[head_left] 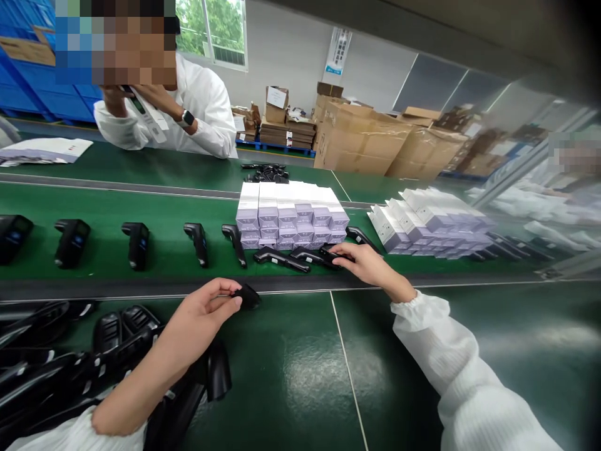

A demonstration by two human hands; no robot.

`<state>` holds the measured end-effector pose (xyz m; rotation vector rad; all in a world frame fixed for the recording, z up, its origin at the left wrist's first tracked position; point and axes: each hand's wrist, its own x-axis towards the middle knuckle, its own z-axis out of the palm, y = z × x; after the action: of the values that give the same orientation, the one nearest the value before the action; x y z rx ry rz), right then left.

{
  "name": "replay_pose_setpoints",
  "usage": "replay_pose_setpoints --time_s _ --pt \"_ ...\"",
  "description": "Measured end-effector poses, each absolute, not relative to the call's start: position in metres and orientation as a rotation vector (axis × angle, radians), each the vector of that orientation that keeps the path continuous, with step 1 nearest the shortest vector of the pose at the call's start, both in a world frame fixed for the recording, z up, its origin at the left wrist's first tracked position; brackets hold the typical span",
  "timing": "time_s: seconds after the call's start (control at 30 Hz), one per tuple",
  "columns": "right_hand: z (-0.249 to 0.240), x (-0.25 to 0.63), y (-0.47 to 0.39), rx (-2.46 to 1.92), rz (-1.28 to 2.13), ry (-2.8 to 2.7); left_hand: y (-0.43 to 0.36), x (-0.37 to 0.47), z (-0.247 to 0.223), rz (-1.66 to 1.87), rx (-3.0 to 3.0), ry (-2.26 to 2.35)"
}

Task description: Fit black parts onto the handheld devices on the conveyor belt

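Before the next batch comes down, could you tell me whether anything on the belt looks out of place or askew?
Mostly tidy. The black devices by the right hand lie crowded at mixed angles against the white box stack, unlike the evenly spaced ones farther left.

Bare dark green table surface (291, 376) open in front, heap of black plastic handheld devices (70, 363) blocking the left, stacked white and lilac cardboard boxes (291, 216) (tightly packed) walling the green conveyor belt (103, 257) beyond

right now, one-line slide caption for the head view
Left hand pinches a small black part; right hand touches a black handheld device by stacked white boxes.
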<state>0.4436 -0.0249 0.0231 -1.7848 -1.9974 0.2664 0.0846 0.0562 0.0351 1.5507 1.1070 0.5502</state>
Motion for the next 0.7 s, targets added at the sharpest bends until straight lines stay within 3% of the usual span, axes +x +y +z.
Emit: replay_pose_setpoints --time_s 0.33,0.53,0.7 --pt "-0.015 0.456 -0.025 -1.929 0.025 -2.067 0.050 0.109 0.035 0.452 1.506 1.047" --pt "0.000 0.450 -0.041 -1.967 -0.075 -1.978 0.030 0.151 0.030 0.444 1.564 0.839" --pt "0.030 0.399 -0.066 -1.601 0.494 -1.888 0.014 0.180 0.038 0.447 1.641 0.777"
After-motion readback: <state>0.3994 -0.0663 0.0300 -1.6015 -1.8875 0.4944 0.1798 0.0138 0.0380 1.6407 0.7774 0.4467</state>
